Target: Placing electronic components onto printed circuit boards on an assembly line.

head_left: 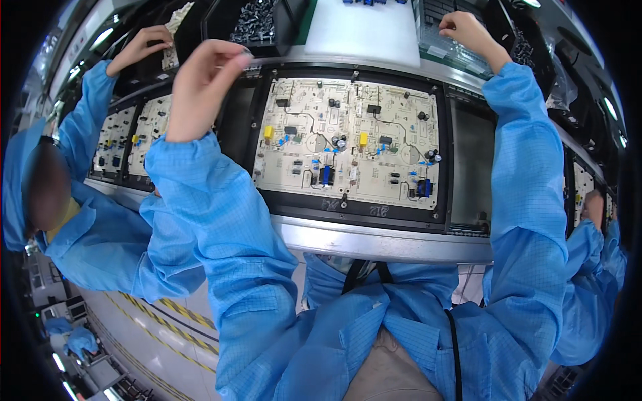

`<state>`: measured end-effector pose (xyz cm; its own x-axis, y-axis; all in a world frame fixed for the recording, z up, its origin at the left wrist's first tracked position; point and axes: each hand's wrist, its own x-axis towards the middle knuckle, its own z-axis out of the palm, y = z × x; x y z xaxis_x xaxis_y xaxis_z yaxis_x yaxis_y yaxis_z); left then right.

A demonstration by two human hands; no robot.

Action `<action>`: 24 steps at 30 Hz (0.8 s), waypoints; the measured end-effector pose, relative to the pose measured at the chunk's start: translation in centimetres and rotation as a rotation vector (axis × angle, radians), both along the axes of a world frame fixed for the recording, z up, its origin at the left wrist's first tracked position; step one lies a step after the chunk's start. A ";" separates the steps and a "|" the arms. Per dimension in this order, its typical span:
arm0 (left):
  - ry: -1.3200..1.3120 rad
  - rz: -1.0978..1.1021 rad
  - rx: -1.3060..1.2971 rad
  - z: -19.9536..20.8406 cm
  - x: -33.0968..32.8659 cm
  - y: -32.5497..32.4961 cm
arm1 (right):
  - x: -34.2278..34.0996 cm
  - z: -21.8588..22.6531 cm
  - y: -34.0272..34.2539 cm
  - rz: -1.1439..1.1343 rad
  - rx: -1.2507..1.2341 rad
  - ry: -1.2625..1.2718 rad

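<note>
A circuit board panel [314, 167] with two matching halves sits in a black carrier frame [301, 202] in front of me. Black, blue and yellow components stand on it. My left hand [204, 87] is raised over the frame's upper left corner, slightly blurred. Its thumb and fingers pinch a small dark component [247, 52], too small to name further. At the upper right, my right hand [471, 37] hovers by a tray of parts [455, 61] with its fingertips drawn together. Whether anything is between them I cannot make out.
Beyond the board are a black bin of dark metallic parts [254, 23] and a white mat [364, 33]. A metal rail [374, 242] runs along the near edge. A co-worker's hand [144, 50] reaches in on the left; another person's hand [592, 206] is at the right.
</note>
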<state>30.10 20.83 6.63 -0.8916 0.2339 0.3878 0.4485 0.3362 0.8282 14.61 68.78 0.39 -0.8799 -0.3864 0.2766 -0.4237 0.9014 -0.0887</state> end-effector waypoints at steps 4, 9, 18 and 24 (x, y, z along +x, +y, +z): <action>0.126 0.117 0.134 0.1 0.4 -1.0 | 0.1 1.8 -2.3 -0.001 -0.111 0.027; 0.204 0.138 0.250 0.1 0.2 -0.5 | -0.2 3.4 -5.6 0.092 0.029 -0.018; -0.067 -0.438 1.068 -0.8 0.1 -4.0 | -3.8 3.6 -4.9 -0.215 -0.132 -0.029; -0.225 -0.712 1.404 -0.4 -0.4 -1.6 | -9.8 -0.7 4.7 0.385 -0.311 0.257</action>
